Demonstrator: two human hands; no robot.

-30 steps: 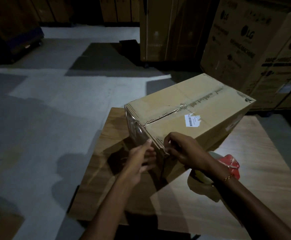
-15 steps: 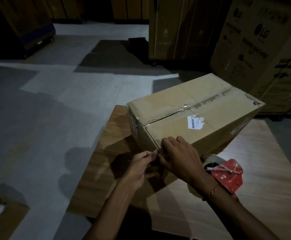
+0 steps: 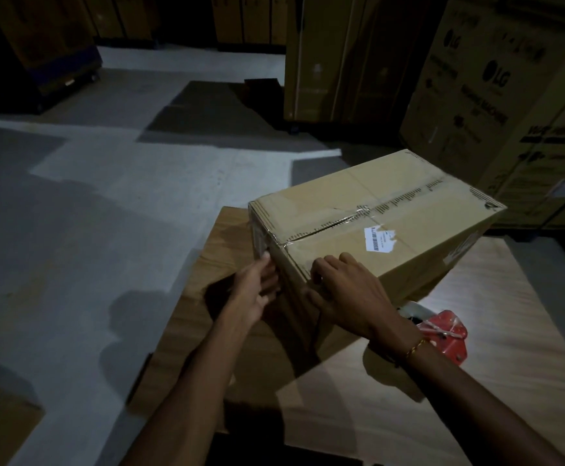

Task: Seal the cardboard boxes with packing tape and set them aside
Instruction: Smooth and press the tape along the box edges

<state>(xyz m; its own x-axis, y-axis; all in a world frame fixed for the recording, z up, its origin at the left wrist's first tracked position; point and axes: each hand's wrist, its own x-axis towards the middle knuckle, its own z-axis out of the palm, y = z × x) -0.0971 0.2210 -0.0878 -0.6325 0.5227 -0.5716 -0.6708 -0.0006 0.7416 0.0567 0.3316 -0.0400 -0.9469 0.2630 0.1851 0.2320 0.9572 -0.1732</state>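
The cardboard box (image 3: 375, 237) sits on the wooden bench (image 3: 493, 331), its long axis running away to the right, near corner pointing at the person. Both hands work that corner: the left hand (image 3: 257, 290) lies with straight fingers flat against the short end face, and the right hand (image 3: 348, 287) presses down over the top edge, fingers bent on the cardboard. Whether either grip pinches a tape end, I cannot tell. The red tape dispenser (image 3: 446, 334) lies just behind the right wrist, so the right hand looks nearer for picking it up.
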